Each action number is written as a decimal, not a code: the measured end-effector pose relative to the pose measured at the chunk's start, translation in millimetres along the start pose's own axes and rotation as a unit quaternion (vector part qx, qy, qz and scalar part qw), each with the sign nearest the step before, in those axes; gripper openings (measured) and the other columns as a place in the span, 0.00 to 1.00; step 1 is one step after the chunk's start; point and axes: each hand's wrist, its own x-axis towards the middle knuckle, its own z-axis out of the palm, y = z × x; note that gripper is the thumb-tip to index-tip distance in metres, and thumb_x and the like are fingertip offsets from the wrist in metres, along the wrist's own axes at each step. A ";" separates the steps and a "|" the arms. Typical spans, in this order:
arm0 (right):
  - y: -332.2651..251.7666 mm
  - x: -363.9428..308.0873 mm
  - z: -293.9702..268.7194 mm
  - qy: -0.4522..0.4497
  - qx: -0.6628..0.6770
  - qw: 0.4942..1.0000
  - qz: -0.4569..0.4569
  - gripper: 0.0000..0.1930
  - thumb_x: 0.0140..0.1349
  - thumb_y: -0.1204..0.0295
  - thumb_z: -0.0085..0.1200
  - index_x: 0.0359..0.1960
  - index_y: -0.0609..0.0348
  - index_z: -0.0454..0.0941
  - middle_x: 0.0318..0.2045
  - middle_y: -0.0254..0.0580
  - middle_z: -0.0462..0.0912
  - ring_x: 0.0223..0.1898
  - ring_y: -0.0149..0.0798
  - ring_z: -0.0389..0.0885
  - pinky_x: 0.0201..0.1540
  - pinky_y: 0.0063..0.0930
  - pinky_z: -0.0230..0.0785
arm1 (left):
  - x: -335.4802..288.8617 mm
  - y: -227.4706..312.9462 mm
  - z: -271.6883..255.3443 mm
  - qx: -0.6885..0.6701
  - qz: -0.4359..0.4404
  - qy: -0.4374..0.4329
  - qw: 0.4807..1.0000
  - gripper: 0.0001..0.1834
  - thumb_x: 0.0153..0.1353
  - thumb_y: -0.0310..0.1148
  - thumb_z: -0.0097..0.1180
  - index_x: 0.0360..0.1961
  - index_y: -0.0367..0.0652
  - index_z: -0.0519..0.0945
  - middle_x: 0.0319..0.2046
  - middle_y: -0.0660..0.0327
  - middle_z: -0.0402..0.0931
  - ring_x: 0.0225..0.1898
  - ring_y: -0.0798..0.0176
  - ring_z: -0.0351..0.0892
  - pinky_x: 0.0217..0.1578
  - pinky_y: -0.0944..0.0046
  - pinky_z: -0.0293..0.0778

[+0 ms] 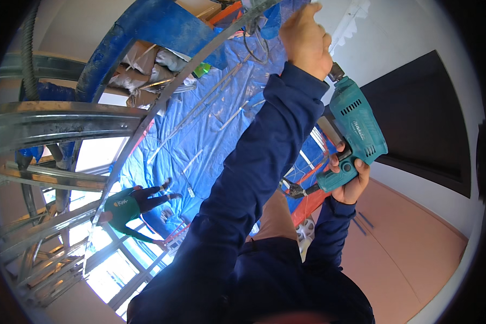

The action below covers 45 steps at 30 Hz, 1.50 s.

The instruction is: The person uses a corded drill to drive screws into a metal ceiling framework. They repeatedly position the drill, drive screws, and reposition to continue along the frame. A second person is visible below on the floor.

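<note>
A teal corded power drill is gripped in my right hand, fingers wrapped round its handle. Its chuck points up and away, close beside my left wrist. My left hand is raised high with its fingers curled closed; what they hold, if anything, I cannot make out. Just past it, the pale wall carries a rough white patch. The drill's black cord hangs from the base of the handle.
Metal framing channels fill the left side, with a long curved metal edge crossing. Below spreads blue sheeting with thin rods on it. A person in a green top stands down at left. A dark panel is at right.
</note>
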 end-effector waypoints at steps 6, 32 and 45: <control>-12.5 -19.9 -20.9 0.009 -0.013 0.999 -0.052 0.30 0.63 0.66 0.58 0.62 0.71 0.65 0.44 0.56 0.80 0.34 0.42 0.80 0.30 0.25 0.75 | -53.1 22.6 -67.9 -0.021 -0.158 -0.098 0.982 0.17 0.68 0.36 0.46 0.20 0.52 0.64 0.15 0.70 0.56 0.15 0.71 0.56 0.18 0.68 0.56; -156.4 255.2 -18.4 -0.188 -0.130 0.971 -0.067 0.22 0.66 0.67 0.50 0.58 0.69 0.70 0.41 0.49 0.81 0.36 0.39 0.80 0.35 0.27 0.76 | -19.9 187.1 -88.4 0.719 0.192 0.072 0.664 0.16 0.75 0.31 0.41 0.25 0.46 0.63 0.23 0.71 0.52 0.24 0.76 0.49 0.26 0.68 0.47; -153.2 272.9 -17.6 -0.216 -0.116 0.967 -0.071 0.21 0.66 0.67 0.50 0.56 0.68 0.71 0.41 0.49 0.82 0.36 0.38 0.81 0.35 0.26 0.77 | -23.4 185.1 -90.9 0.792 0.250 0.005 0.556 0.19 0.79 0.36 0.44 0.27 0.42 0.62 0.22 0.69 0.52 0.25 0.75 0.50 0.25 0.65 0.50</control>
